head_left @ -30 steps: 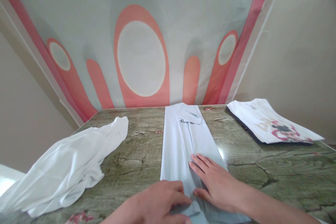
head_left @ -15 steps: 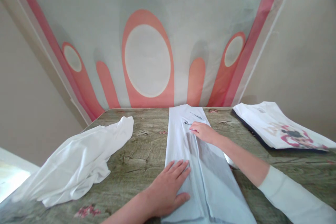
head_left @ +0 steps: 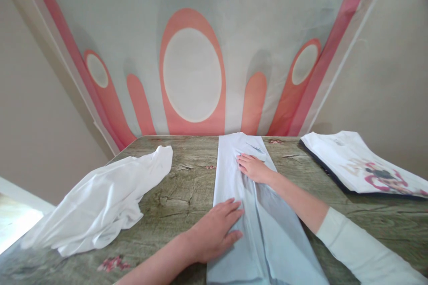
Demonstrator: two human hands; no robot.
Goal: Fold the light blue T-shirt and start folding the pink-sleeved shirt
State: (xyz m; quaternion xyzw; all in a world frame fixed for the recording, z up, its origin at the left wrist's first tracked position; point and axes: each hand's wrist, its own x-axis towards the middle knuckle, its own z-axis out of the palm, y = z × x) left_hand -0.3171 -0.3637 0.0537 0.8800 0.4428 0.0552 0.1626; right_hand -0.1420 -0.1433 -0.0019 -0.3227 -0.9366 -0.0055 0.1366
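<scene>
Your L hand (head_left: 216, 232) presses flat, fingers spread, on long folded pale-blue garment (head_left: 284, 240); R hand (head_left: 254, 169) farther, fingers loose. Crumpled white cloth (head_left: 103, 202) left, wood-look tabletop (head_left: 177, 200).

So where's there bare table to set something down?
Tabletop is bare between the crumpled white cloth and pale garment, and between garment and printed shirt, beyond the right forearm. Crowded: the garment, under left hand and right hand.

I find passage over the surface (head_left: 180, 191) between the white cloth (head_left: 107, 200) and the shirt (head_left: 257, 225); the left hand (head_left: 217, 231) and its forearm (head_left: 160, 258) obstruct the near end. Between shirt and stack (head_left: 354, 158) I find a second lane, crossed by the right arm (head_left: 296, 198). The wall (head_left: 281, 18) closes the far edge.
</scene>
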